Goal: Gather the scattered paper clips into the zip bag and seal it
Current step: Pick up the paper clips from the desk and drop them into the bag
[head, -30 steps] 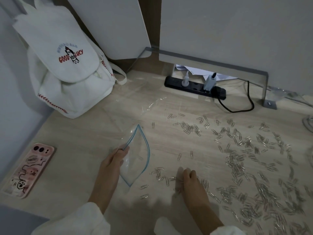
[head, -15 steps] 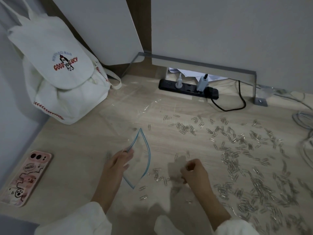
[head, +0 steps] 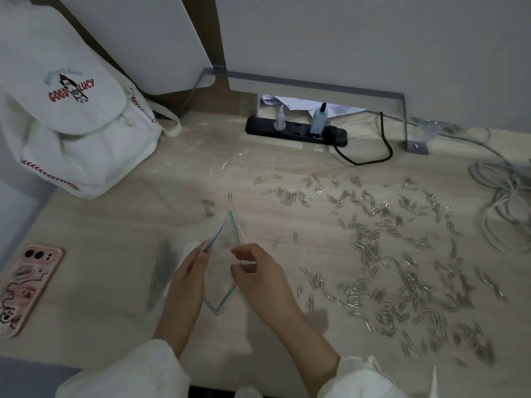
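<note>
Clear zip bag w/ blue-striped rim, mouth spread open diamond-wise; silver paper clips strewn everywhere R of it, a few just past its far tip.

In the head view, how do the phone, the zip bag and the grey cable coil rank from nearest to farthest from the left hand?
1. zip bag: the left hand pinches its rim, so they touch.
2. phone: lying flat, off to the hand's left.
3. grey cable coil: at the far right edge of the view, on the opposite side.
</note>
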`<action>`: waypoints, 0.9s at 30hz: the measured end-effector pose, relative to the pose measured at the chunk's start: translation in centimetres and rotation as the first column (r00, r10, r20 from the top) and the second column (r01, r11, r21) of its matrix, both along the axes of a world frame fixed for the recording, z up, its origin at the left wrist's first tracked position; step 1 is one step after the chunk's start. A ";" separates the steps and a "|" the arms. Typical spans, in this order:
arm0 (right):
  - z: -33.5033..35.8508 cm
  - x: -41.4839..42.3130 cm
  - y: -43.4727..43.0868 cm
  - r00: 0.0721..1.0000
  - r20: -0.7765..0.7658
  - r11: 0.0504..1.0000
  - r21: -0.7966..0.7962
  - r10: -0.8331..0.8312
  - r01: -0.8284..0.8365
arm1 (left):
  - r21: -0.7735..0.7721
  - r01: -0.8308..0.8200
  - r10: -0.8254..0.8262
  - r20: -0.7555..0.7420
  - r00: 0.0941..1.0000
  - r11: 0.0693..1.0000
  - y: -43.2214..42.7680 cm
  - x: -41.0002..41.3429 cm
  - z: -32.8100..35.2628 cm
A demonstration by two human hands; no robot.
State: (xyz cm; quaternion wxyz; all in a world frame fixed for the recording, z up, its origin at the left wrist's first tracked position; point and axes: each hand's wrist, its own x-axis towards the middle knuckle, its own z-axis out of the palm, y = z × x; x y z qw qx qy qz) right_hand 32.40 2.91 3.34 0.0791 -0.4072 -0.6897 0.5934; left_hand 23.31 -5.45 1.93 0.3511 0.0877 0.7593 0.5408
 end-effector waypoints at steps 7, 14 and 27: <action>-4.3 9.9 3.2 0.933 0.243 0.962 0.128 -0.266 0.241 | -0.035 0.008 -0.008 0.017 1.000 0.999 -0.4 1.9 -1.5; -7.4 19.8 5.3 0.664 0.553 0.864 0.315 -0.504 0.393 | -0.056 0.063 -0.063 -0.007 0.998 0.996 -0.3 2.9 -2.4; -8.2 12.7 5.4 0.797 0.497 0.937 0.243 -0.344 0.252 | -0.044 -0.017 0.016 -0.043 0.999 0.999 -0.4 2.4 -1.3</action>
